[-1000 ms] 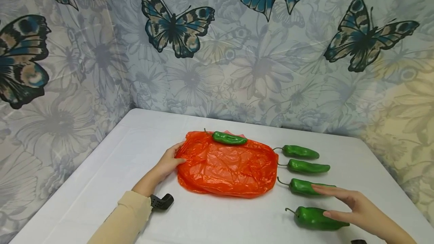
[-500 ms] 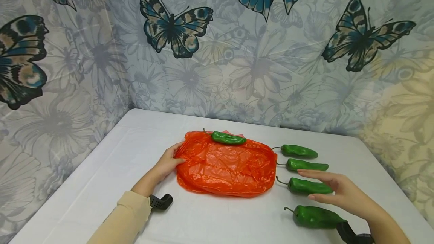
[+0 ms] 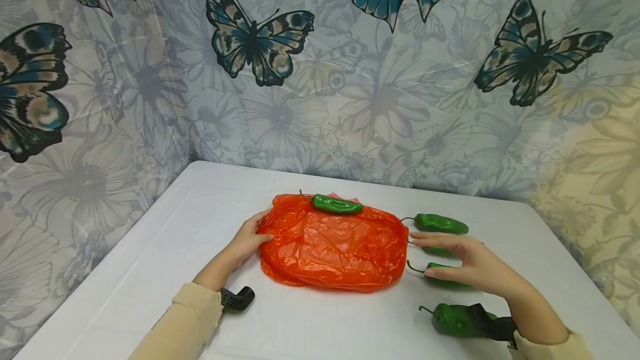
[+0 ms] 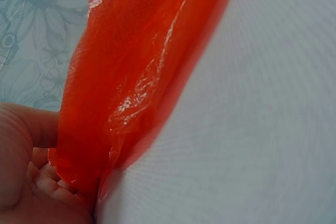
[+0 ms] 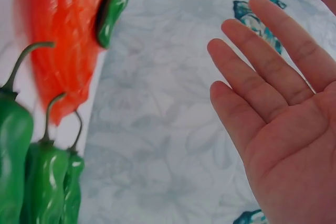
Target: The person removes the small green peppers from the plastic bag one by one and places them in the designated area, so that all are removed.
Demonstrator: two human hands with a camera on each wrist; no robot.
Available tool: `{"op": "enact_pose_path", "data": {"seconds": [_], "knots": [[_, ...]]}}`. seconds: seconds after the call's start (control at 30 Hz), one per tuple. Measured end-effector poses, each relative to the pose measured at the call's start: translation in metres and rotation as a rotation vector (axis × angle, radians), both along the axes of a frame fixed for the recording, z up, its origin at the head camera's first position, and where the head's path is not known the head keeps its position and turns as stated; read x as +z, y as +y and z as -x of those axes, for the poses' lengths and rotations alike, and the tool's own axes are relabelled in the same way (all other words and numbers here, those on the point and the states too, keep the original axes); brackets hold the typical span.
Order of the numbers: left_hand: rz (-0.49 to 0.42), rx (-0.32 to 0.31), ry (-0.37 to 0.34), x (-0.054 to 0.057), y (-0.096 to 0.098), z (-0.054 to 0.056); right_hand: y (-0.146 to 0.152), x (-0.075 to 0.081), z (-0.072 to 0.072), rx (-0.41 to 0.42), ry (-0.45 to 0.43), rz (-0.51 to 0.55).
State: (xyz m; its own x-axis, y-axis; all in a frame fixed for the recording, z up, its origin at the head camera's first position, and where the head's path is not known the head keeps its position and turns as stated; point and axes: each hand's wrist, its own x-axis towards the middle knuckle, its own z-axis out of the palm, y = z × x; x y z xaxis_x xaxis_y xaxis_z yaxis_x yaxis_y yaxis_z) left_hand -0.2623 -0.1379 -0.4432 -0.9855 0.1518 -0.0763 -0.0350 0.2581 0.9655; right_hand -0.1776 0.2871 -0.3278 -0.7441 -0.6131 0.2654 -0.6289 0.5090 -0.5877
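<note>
A crinkled red plastic bag (image 3: 345,254) lies flat on the white table. My left hand (image 3: 248,240) pinches its left edge, thumb on top; the left wrist view shows the fingers curled behind the plastic (image 4: 121,77). One green pepper (image 3: 336,204) rests along the bag's far edge. To the right of the bag, several more green peppers lie in a column, stems pointing left. Above the middle ones hovers my right hand (image 3: 475,263), partly covering them. Its fingers (image 5: 262,72) are extended and spread, with nothing in the palm, in the right wrist view.
The farthest pepper of the column (image 3: 441,224) lies beyond my right hand. The nearest one (image 3: 450,320) is partly covered by a black wrist mount (image 3: 492,326). Butterfly-patterned cloth (image 3: 300,115) hangs behind the white table (image 3: 210,199).
My right hand has moved left and away from me, from over the nearest peppers to over the middle ones. My left hand, the bag and the peppers stay in place.
</note>
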Motion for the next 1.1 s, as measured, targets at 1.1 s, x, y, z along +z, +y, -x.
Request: {"op": "enact_pose_path", "data": {"seconds": [1.1], "knots": [[0.004,-0.010,0.005,0.002,0.000,-0.003,-0.072,0.025,0.062,-0.039,-0.154,0.018]]}}
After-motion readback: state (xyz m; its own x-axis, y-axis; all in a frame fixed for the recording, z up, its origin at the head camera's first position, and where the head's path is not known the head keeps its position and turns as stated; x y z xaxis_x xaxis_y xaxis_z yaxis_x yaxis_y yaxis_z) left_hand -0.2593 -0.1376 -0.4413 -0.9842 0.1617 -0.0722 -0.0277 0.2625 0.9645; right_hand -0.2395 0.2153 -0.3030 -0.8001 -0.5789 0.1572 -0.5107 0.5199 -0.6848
